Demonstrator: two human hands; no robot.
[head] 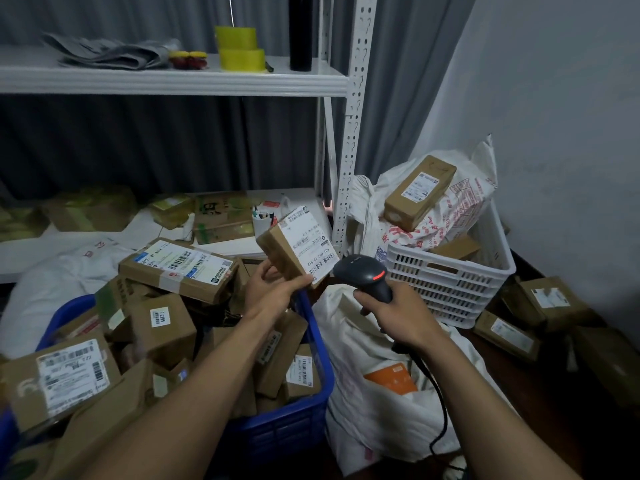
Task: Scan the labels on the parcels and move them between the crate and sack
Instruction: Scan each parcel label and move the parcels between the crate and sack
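My left hand [273, 289] grips a small cardboard parcel [298, 247] by its lower end, tilted, with its white label facing the scanner. In my right hand [398, 313] I hold a black handheld barcode scanner [363, 275] whose red light shows; its head sits just right of the parcel's label. Below my left arm stands the blue crate [311, 403], heaped with several cardboard parcels. A white sack [374, 420] lies open under my right arm, with an orange packet [391, 377] inside.
A white plastic crate [450, 282] at the right holds printed bags and a long parcel [419, 190] on top. Loose parcels [540, 306] lie on the dark floor beside it. A white metal rack [349, 140] stands behind, with tape rolls [239, 48] on its upper shelf and boxes on its lower one.
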